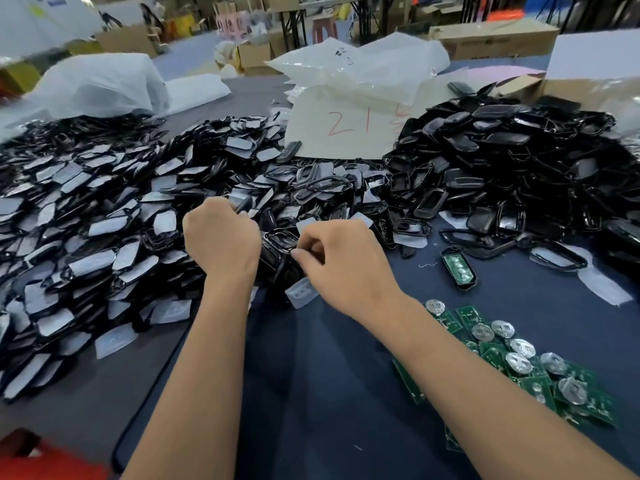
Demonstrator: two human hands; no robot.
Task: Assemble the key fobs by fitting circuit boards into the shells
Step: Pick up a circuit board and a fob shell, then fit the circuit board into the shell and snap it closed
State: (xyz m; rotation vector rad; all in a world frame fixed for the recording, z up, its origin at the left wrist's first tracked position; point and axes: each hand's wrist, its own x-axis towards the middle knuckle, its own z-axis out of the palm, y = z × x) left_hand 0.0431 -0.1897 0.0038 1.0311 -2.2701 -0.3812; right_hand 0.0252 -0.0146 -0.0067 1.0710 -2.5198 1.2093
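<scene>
- Black plastic dominates the table (pixel 329 393): a broad heap of shells with pale film liners (pixel 86 220) spreads over the left half, and a second heap of bare glossy shells (pixel 502 161) rises at the right rear.
- The left hand (pixel 221 237) is curled into a fist at the near edge of the left heap, knuckles up; a dark piece shows just above its fingers, but whether the hand actually grips it cannot be told from this angle.
- The right hand (pixel 343 261) sits just beside it, with thumb and forefinger pinched together on the rim of a black shell frame (pixel 280 240) that lies between the two hands (the other fingers are loosely bent).
- A loose clear liner (pixel 302 292) lies on the cloth directly beneath the right hand's wrist side.
- One shell with a board already seated in it (pixel 459 268) rests alone on the dark blue cloth, to the right of the hands and well apart from them.
- Green circuit boards (pixel 519 368) — each carrying a round silver battery clip — lie in a loose pile near the right forearm, at the table's near right.
- Behind the heaps stands a white bag marked with red figures (pixel 346 123), and further white plastic bags (pixel 104 84) sit at the left rear.
</scene>
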